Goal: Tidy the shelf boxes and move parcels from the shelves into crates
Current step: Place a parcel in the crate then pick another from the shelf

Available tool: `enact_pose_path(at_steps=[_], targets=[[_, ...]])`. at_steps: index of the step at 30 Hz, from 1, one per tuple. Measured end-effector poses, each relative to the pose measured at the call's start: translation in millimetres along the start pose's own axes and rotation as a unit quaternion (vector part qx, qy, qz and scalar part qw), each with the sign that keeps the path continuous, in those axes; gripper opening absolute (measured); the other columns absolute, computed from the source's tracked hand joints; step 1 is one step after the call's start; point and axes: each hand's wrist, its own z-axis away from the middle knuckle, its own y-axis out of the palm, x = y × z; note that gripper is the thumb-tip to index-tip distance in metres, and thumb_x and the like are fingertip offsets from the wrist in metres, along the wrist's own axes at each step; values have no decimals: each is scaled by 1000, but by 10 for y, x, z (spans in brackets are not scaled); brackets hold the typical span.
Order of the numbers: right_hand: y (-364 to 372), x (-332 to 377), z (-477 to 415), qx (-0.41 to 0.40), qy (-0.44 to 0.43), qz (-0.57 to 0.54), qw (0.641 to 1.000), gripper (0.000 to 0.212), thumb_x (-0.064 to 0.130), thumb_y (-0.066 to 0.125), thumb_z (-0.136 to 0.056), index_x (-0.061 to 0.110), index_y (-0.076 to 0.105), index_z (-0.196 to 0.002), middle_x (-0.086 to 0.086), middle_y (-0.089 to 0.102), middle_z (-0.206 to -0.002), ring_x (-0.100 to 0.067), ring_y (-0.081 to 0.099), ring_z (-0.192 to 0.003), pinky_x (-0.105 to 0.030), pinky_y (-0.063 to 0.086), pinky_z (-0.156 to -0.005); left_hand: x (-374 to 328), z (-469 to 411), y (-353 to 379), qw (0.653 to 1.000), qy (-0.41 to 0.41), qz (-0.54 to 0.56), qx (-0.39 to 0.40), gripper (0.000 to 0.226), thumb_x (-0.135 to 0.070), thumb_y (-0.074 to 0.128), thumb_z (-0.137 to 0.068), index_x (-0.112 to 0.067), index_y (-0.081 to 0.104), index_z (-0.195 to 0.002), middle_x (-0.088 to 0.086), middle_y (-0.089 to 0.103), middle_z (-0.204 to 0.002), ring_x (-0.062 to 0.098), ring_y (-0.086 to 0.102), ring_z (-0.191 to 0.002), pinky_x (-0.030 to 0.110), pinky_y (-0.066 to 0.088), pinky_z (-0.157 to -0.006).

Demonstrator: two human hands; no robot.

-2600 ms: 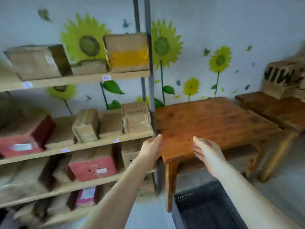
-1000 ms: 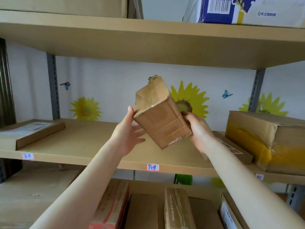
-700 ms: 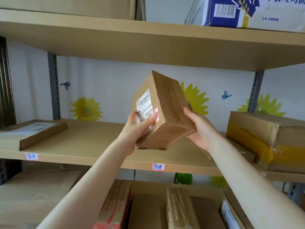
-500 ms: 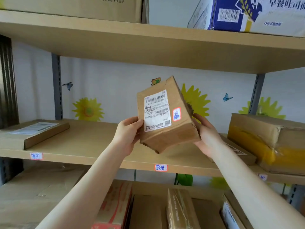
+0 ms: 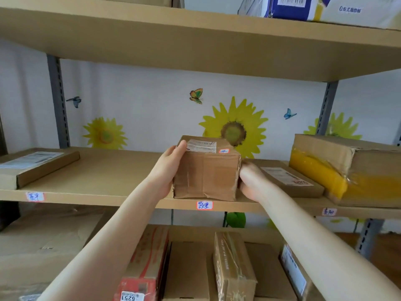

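A small brown cardboard parcel point(image 5: 206, 172) rests upright on the middle shelf board point(image 5: 104, 177), near its front edge, with a white shipping label and a small sticker on top. My left hand point(image 5: 168, 170) grips its left side, thumb over the top edge. My right hand point(image 5: 251, 181) presses against its right side. Both forearms reach up from below.
A flat parcel point(image 5: 288, 180) lies just right of my right hand, and a box with yellow tape point(image 5: 347, 170) sits further right. Another flat parcel point(image 5: 36, 165) lies at far left. Several boxes fill the shelf below point(image 5: 195, 268); a blue-white carton point(image 5: 321, 7) sits above.
The parcel was held in the air and turned over between my hands; now it stands down on the shelf board with the label facing up, both hands still on its sides.
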Motion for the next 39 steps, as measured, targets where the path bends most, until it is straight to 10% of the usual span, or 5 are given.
enact_pose_path(at_steps=[6,11,15,25,39], targets=[[55,-58,-76,-27,40,-47,998,29,18,42,-95,16,68,-84,-9,71,-91,-25,66,-88,-37,54,-81,90,-44,0,997,-10,16,-76,61,-64,41,-85,-22,52,-128,-3,57,-129,17,51,-121,38,36,-107],[-208,-116,39,-111,-53,-1,992,24,23,44,-94,12,63,-87,-18,65,-110,-33,57,-111,-48,42,-102,181,332,149,922,296,-13,-248,21,-29,47,-91,-25,57,-110,-10,59,-111,7,54,-111,15,39,-90],[-782,-104,255,-206,-190,155,947,22,23,43,-96,11,61,-91,-10,66,-98,-26,60,-101,-41,47,-93,203,595,540,871,464,-70,-148,24,-7,47,-88,-26,56,-100,-15,57,-100,8,58,-95,21,45,-84],[-1689,-276,381,-87,-156,567,804,36,22,34,-97,6,59,-118,-10,62,-116,-27,60,-99,-38,50,-78,382,326,1785,891,170,-417,49,38,-22,38,-98,11,51,-109,27,49,-125,35,41,-124,29,27,-89],[-1929,-465,401,-65,-161,201,964,38,18,58,-89,18,50,-126,0,51,-134,-15,44,-127,-27,35,-102,577,321,1865,946,101,-282,-124,22,-20,63,-78,-12,43,-79,-7,45,-69,4,42,-60,19,28,-47]])
